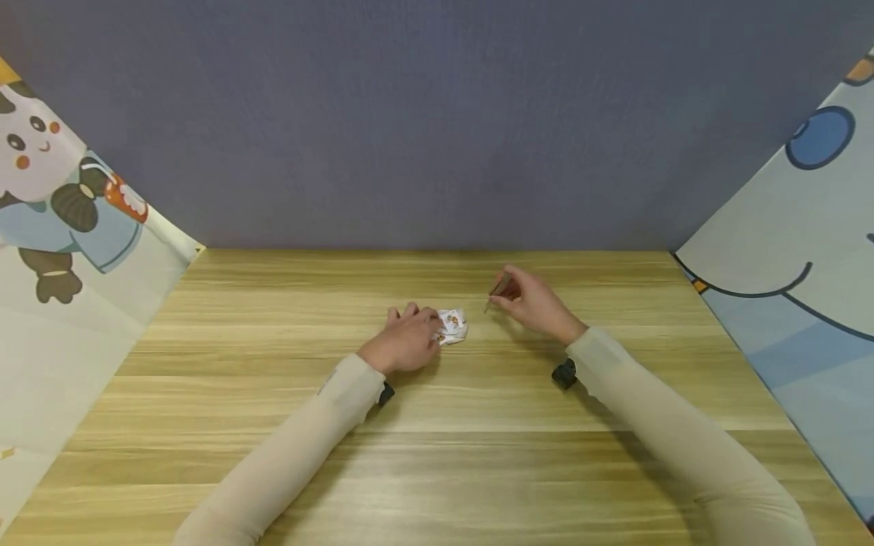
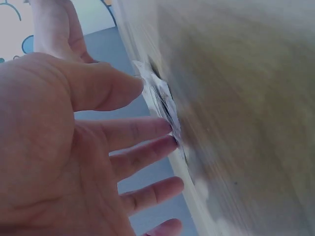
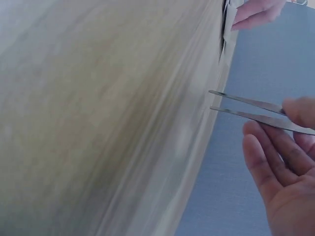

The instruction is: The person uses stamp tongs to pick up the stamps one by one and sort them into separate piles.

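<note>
A small white piece of paper or sticker sheet (image 1: 454,324) with coloured printed figures lies near the middle of the table. Its edges lift a little in the left wrist view, where it looks layered. My left hand (image 1: 408,339) reaches over its left side, fingers extended, with fingertips touching it; the thumb (image 2: 106,88) is close to its edge. To the right of the paper, my right hand (image 1: 536,305) holds metal tweezers (image 3: 256,118) between thumb and fingers. The tweezers' two tips are apart with nothing between them, just above the tabletop and pointing down.
The wood-grain table (image 1: 437,470) spreads around both hands. A grey-blue partition (image 1: 437,129) rises along its back edge. Cartoon-printed panels stand at the left (image 1: 89,318) and right (image 1: 771,227). Dark wrist devices (image 1: 564,374) sit under the sleeves.
</note>
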Demonstrator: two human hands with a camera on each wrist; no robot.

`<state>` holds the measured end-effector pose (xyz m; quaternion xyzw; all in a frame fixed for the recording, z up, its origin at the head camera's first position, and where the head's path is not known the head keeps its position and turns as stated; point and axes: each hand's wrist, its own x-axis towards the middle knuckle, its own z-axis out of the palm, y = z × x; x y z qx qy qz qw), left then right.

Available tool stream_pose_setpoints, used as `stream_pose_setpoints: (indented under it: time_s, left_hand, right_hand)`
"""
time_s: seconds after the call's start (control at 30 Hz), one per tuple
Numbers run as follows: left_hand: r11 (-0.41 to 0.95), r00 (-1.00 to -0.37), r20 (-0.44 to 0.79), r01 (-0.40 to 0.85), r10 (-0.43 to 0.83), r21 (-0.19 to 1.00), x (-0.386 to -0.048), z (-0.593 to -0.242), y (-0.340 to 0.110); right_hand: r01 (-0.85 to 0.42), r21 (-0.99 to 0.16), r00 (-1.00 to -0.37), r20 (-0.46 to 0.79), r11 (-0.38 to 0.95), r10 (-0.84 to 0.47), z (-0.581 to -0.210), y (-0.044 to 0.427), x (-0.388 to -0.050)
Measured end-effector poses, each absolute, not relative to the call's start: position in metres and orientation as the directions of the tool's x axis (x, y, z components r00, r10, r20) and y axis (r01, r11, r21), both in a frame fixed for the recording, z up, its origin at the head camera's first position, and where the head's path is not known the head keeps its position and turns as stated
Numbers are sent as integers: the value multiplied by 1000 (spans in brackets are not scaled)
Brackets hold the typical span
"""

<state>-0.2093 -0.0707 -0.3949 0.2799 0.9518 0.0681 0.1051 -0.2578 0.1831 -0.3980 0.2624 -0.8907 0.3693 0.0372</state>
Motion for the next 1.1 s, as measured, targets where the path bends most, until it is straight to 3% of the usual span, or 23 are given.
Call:
stream_pose_setpoints:
  time_s: [0.6,0.97,1.1]
  left_hand:
    - [809,-794,-170,553,584,199,-204,-397,-67]
    - [798,-792,-127,571,597,191,-201,-399,-64]
    - [805,-793,-149,564,590,183,-200,-399,-62]
  right_hand:
    - [-441,-609,-892,215,659,-398,-393,186,-254]
    - [-516,-611,-856,353,600,-377,-386,180,-254]
    - [-499,-638,-865,320,587,-387,-389,175,-259]
